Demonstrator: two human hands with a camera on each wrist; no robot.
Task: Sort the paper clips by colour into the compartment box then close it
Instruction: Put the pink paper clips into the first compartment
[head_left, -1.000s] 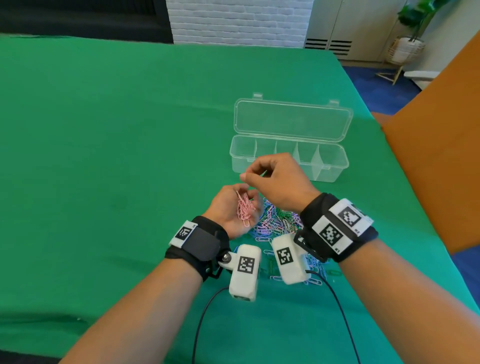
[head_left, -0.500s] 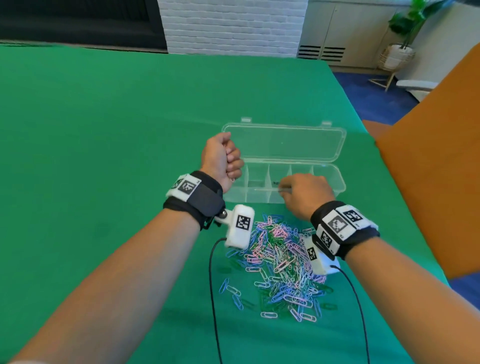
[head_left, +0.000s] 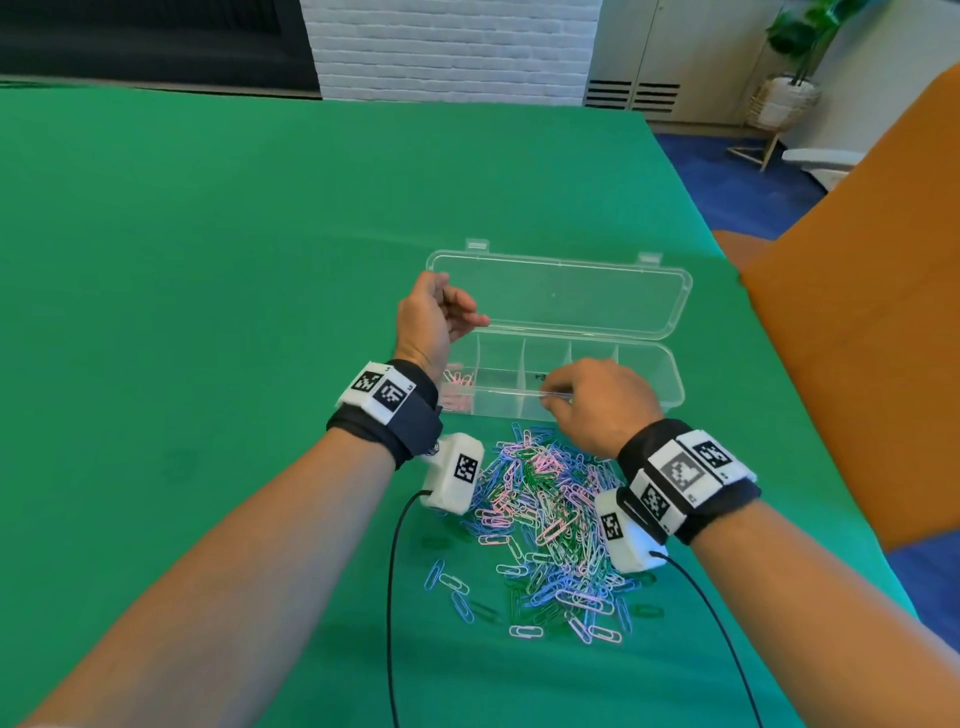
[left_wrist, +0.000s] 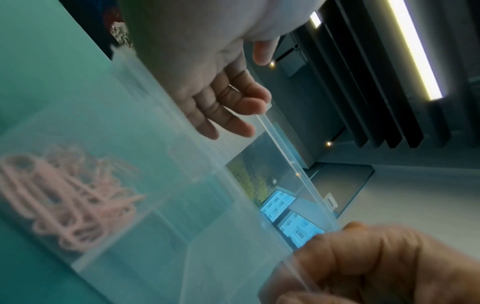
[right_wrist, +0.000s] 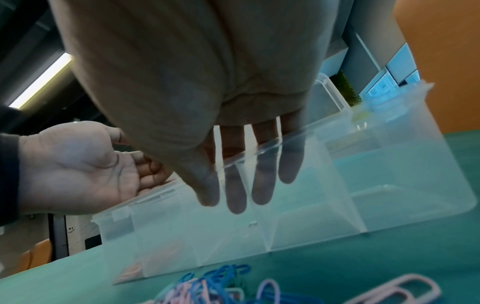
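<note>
Pink clips (head_left: 457, 389) in box (head_left: 670, 374) — left hand (head_left: 434, 319) empty; right hand (head_left: 597, 402) seemingly on rim.

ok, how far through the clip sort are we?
Early. Done: pink clips lie in the box's leftmost compartment. In hand: left hand open above it, empty; right hand grips the front wall. Left: mixed pile, four empty compartments, the open lid.

Head view bright and even; soft shadows under my forearms on the green worktop (head_left: 208, 312), straight edges bowing toward the frame borders. Left wrist view dimmer, a ceiling light strip (left_wrist: 415, 51) glaring at upper right; the pink clips (left_wrist: 64, 195) smeared out of focus. Right wrist view blurred close up, my palm in shade.
</note>
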